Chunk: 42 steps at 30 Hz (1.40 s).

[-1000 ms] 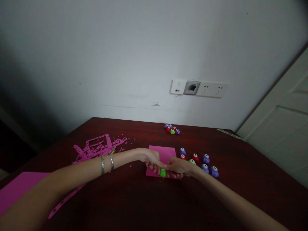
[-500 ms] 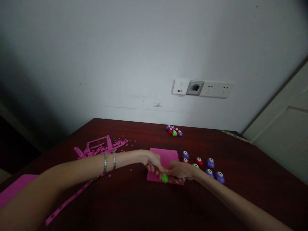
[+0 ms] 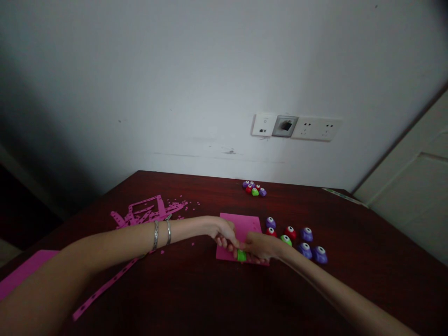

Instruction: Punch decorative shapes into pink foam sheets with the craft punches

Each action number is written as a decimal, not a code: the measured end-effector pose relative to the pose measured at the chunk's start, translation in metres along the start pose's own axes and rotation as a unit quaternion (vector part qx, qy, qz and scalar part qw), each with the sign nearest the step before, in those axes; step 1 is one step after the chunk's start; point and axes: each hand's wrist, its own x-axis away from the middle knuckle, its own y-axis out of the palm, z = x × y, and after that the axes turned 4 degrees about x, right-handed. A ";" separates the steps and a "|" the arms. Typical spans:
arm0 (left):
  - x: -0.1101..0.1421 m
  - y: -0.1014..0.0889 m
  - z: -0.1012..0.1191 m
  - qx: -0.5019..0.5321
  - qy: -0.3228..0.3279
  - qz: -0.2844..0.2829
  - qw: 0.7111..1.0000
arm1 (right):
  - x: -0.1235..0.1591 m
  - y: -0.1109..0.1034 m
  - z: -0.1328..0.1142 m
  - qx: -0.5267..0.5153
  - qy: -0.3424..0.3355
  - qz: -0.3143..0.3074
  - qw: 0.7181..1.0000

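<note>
A small green craft punch [image 3: 241, 255] sits at the near edge of a pink sheet [image 3: 241, 220] on the table. My left hand [image 3: 225, 234] grips it from the left, and my right hand [image 3: 261, 246] from the right. Both thumbs meet over its top, and the fingers of both hands curl at the sheet's near edge. Much of the punch and the middle of the sheet are hidden by the hands. Close to my right hand stand a red punch [image 3: 270, 232] and another green punch [image 3: 286, 240].
Several purple punches [image 3: 305, 250] stand on the right, and a small cluster of punches [image 3: 255, 190] near the wall. Punched pink strips [image 3: 143, 215] and tiny cut-outs lie left of the sheet. Another pink sheet [image 3: 28, 270] is at the far left. Wall sockets [image 3: 315, 129] are above the table.
The whole view has shifted slightly. Both hands stay on the green punch at the sheet's near edge, with hardly any movement against the table.
</note>
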 end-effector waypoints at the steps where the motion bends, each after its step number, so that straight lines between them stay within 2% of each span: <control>1: -0.001 -0.001 -0.001 -0.004 0.009 -0.010 1.000 | 0.001 0.000 -0.001 0.004 -0.001 0.002 1.000; 5: -0.007 -0.006 -0.004 -0.036 0.029 -0.069 0.997 | 0.003 0.000 -0.001 0.015 -0.002 0.002 1.000; 7: -0.008 -0.005 -0.003 -0.039 0.014 -0.060 0.997 | 0.003 0.001 0.001 0.019 -0.001 0.002 1.000; 11: 0.001 0.001 0.003 -0.056 -0.006 0.003 0.998 | 0.001 0.003 0.005 0.025 0.002 0.005 1.000; 14: 0.015 0.002 0.015 -0.117 0.004 0.049 0.992 | 0.001 0.003 0.008 0.020 -0.006 0.008 1.000; 16: 0.025 -0.003 0.023 -0.176 0.034 0.094 0.979 | 0.001 0.003 0.010 0.016 -0.016 0.017 1.000; 18: 0.031 -0.011 0.028 -0.217 0.094 0.160 0.958 | 0.002 0.003 0.013 0.015 -0.027 0.035 0.999; 20: 0.032 -0.019 0.028 -0.236 0.152 0.240 0.929 | 0.003 0.005 0.015 0.015 -0.039 0.063 0.997; 22: 0.027 -0.024 0.022 -0.252 0.198 0.289 0.902 | 0.004 0.008 0.016 0.017 -0.049 0.102 0.993; 24: 0.019 -0.025 0.012 -0.263 0.227 0.294 0.890 | 0.005 0.012 0.015 0.021 -0.055 0.147 0.987; 28: 0.004 -0.019 -0.006 -0.267 0.223 0.323 0.880 | 0.011 0.021 0.011 0.046 -0.061 0.225 0.971; 30: 0.000 -0.017 -0.011 -0.256 0.228 0.340 0.876 | 0.016 0.026 0.008 0.092 -0.070 0.277 0.954; 33: -0.004 -0.018 -0.015 -0.243 0.245 0.334 0.877 | 0.024 0.033 0.004 0.178 -0.067 0.342 0.920; 36: -0.007 -0.020 -0.019 -0.234 0.257 0.331 0.877 | 0.030 0.042 0.003 0.214 -0.043 0.366 0.905; 42: -0.007 -0.019 -0.020 -0.238 0.243 0.337 0.878 | 0.028 0.061 0.005 0.213 0.030 0.400 0.891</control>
